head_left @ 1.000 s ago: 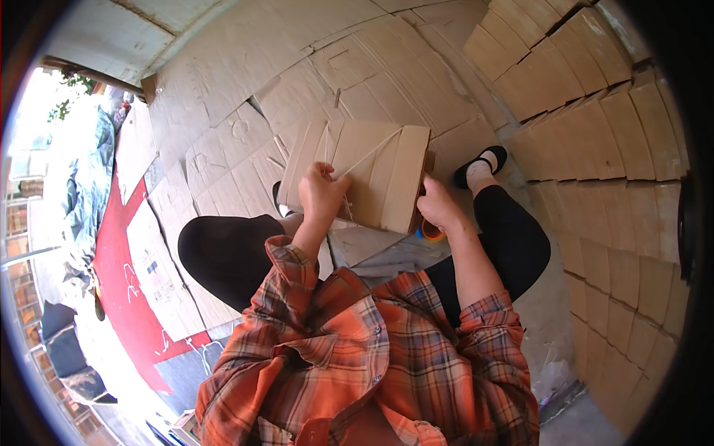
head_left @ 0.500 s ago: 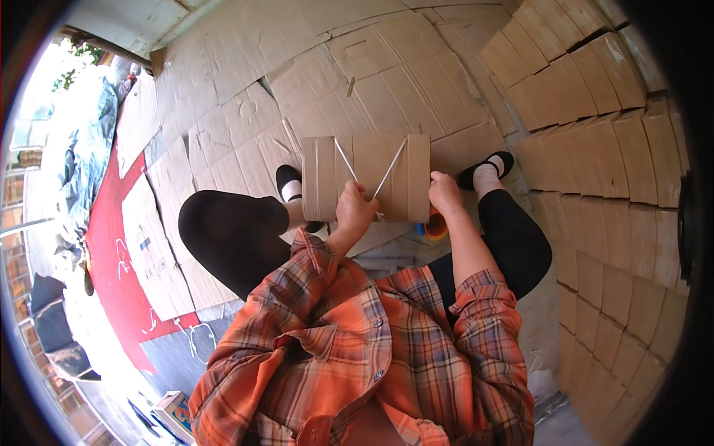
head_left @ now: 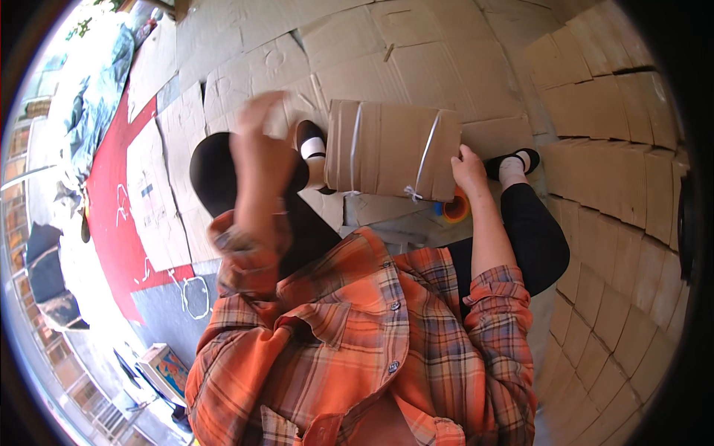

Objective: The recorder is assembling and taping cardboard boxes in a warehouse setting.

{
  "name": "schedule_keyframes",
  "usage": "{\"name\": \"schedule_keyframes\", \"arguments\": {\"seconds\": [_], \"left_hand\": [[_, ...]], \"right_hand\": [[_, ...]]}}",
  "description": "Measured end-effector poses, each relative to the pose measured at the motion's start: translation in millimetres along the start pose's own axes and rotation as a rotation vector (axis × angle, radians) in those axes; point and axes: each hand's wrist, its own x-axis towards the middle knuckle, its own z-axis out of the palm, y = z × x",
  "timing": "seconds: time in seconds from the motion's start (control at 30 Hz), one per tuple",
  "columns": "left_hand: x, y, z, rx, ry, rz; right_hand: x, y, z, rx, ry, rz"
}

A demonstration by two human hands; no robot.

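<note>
Between my feet a bundle of flat brown cardboard (head_left: 393,149) is bound by two white strings (head_left: 355,137), each running across its top face. Small knots with loose ends show at its near edge. At the bundle's right end, my right hand (head_left: 470,172) is closed on the edge, some of its fingers hidden. My left hand (head_left: 260,137) is raised over my left knee, apart from the bundle. Motion smears its fingers, so whether it holds anything is not visible.
Ring-shaped rolls, orange and yellow (head_left: 457,207), sit just below the bundle's near right corner. Stacks of folded cardboard (head_left: 595,178) line the right side. Flattened cardboard sheets (head_left: 439,67) cover the floor, with a red sheet (head_left: 111,201) to the left.
My left hand has let go of the string and swung up to the left. The strings, slanted before, now run nearly parallel across the bundle. My right hand stays at the right end.
</note>
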Motion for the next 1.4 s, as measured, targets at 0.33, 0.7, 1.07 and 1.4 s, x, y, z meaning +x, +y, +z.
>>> {"name": "schedule_keyframes", "arguments": {"seconds": [0.33,0.7,1.07,1.4], "left_hand": [[-148.9,-223.0,-63.8,-0.382,0.044,-0.910],[-327.1,-255.9,61.8,0.265,-1.033,-0.752],[-482.5,-364.7,95.7,-0.323,-0.503,-0.934],[-222.5,-243.8,16.0,-0.514,-0.174,-1.285]], "right_hand": [[13.7,38.0,10.7,0.122,0.004,-0.131],[0.7,50.7,6.1,0.205,0.035,0.005],[-8.5,25.3,23.5,0.239,0.006,-0.085],[-20.6,32.0,-9.5,0.261,0.081,-0.104]]}}
